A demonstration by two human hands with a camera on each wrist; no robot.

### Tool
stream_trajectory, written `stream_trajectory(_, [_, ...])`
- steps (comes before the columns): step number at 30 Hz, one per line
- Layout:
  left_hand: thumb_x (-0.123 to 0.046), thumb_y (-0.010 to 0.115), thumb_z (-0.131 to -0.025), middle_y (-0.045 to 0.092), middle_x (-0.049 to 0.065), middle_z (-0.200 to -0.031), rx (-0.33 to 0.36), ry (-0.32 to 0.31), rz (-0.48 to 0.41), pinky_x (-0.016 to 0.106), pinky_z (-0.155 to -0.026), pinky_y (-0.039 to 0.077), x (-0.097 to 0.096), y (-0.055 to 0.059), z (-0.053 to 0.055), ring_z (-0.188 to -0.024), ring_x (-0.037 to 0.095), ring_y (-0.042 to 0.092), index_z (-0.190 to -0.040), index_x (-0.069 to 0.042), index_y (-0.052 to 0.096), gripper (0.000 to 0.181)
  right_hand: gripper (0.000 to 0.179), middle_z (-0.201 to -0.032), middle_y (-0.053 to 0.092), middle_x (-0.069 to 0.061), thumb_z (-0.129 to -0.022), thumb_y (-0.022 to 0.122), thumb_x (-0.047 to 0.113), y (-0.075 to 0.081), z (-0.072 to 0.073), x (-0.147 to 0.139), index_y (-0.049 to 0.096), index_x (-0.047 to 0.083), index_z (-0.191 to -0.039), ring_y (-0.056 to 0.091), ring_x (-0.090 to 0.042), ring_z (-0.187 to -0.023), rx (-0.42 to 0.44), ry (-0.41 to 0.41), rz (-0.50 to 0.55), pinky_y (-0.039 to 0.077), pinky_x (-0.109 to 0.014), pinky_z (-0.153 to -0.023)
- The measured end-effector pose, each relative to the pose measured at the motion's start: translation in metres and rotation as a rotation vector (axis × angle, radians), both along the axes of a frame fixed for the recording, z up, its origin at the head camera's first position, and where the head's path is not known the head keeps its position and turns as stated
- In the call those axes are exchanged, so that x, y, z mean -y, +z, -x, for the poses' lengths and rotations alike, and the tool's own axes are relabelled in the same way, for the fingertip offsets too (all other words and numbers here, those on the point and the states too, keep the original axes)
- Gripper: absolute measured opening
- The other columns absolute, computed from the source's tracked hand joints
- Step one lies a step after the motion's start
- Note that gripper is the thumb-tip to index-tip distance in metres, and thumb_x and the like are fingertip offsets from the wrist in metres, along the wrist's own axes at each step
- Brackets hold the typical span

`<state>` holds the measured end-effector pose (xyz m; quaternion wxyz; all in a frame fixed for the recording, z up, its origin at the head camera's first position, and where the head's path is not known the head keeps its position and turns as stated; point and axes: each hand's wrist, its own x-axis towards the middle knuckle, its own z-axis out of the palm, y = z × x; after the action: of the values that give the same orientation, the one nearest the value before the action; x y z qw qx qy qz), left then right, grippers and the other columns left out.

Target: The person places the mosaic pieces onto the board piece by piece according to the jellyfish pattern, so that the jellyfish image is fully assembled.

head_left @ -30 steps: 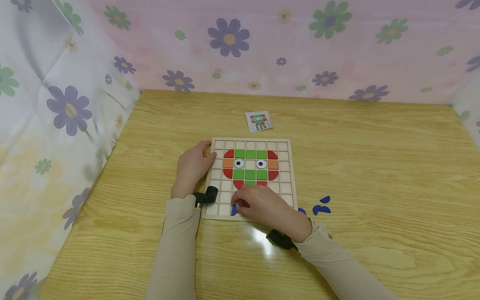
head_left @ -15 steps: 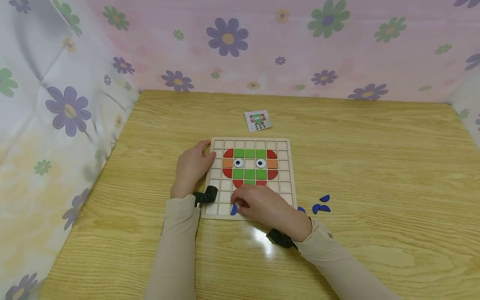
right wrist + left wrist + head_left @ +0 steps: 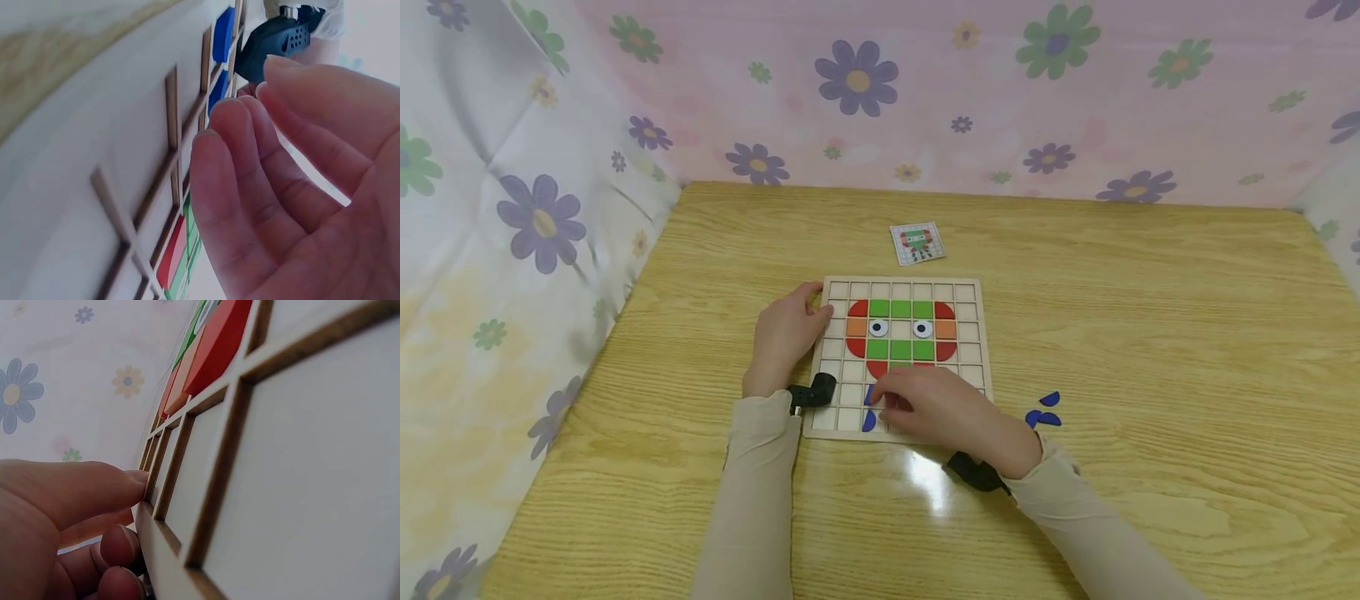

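A wooden grid board (image 3: 838, 417) lies on the table, bearing green squares (image 3: 901, 349), red quarter-round pieces (image 3: 857, 347), orange squares (image 3: 857, 327) and two eye discs (image 3: 877, 327). My left hand (image 3: 786, 333) holds the board's left edge, thumb (image 3: 119, 487) on the rim and fingers curled against the side. Over the lower board hovers my right hand (image 3: 936, 404), its fingers loosely bent and nothing between them in the right wrist view. Beside its fingertips, two blue half-round pieces (image 3: 869, 421) sit in cells, one above the other. The hand covers part of the lower rows.
Several loose blue half-round pieces (image 3: 1049, 399) lie on the table right of the board. Behind the board is a small pattern card (image 3: 917, 242) showing a similar coloured figure. Flowered cloth (image 3: 925, 100) hangs behind and to the left of the table (image 3: 1150, 333).
My right hand has shifted slightly right and let go, uncovering the upper blue piece in its cell. A blue piece near the board's lower right is now hidden. The left hand stays put.
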<state>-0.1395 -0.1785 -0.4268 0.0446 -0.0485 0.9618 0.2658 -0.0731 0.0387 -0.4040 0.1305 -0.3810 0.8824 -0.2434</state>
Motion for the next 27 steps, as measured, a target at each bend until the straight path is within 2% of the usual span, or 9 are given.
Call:
stream_trajectory(4, [-0.035, 0.053, -0.087, 0.056, 0.001, -0.076, -0.001, 0.000, 0.002, 0.033, -0.061, 0.037, 0.000, -0.001, 0.001, -0.068, 0.019, 0.051, -0.128, -0.016, 0.048, 0.046, 0.012, -0.079, 0.051, 0.015, -0.083, 0.062, 0.024, 0.001, 0.001, -0.008, 0.064, 0.022, -0.094, 0.045, -0.003, -0.070, -0.028, -0.026, -0.013, 0.039, -0.021, -0.062])
stream_trajectory(12, [-0.035, 0.053, -0.087, 0.055, 0.002, -0.076, 0.001, 0.011, -0.006, 0.032, -0.060, 0.036, 0.001, -0.001, 0.000, -0.068, 0.020, 0.050, -0.128, -0.015, 0.048, 0.046, 0.011, -0.078, 0.050, 0.016, -0.084, 0.061, 0.026, 0.001, 0.001, -0.025, 0.064, 0.022, -0.094, 0.045, -0.005, -0.069, -0.017, -0.087, -0.032, 0.038, -0.022, -0.063])
stream_trajectory(27, [-0.035, 0.053, -0.087, 0.054, 0.002, -0.072, 0.001, 0.006, -0.009, 0.031, -0.060, 0.035, 0.000, 0.000, -0.001, -0.066, 0.020, 0.049, -0.128, -0.015, 0.048, 0.046, 0.016, -0.085, 0.056, 0.014, -0.084, 0.061, 0.028, 0.004, 0.000, -0.069, 0.063, 0.020, -0.098, 0.048, -0.006, -0.074, 0.081, -0.214, -0.030, 0.042, -0.028, -0.069])
